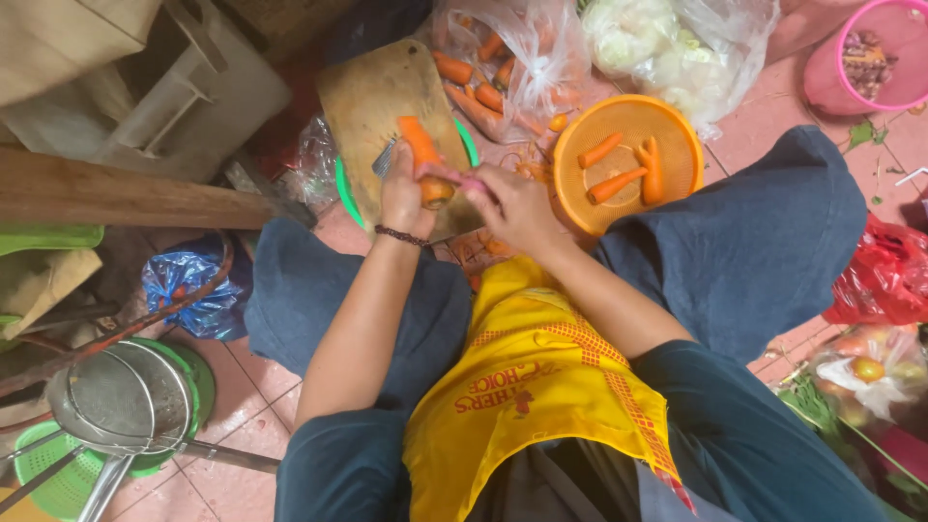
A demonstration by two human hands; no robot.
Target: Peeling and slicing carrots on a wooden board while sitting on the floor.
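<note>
My left hand [406, 198], a dark bead bracelet on its wrist, grips an orange carrot [421, 150] that points away from me over a wooden cutting board [372, 101]. My right hand [517, 208] is closed around a pink-handled peeler [474, 184], pressed against the near end of the carrot. The board lies across a green basin [342, 186]. Just right of my hands, an orange plastic bowl [677, 145] holds three peeled carrots [619, 179]. A clear plastic bag [512, 58] with several unpeeled carrots lies beyond the board. I sit with knees apart, a yellow apron over my lap.
A bag of pale cabbage [667, 43] and a pink bucket [870, 58] stand at the far right. A red bag [884, 275] and a bag of tomatoes [870, 372] lie at right. Metal strainers [121, 401], green colanders and a blue bag [188, 285] sit at left on the tiled floor.
</note>
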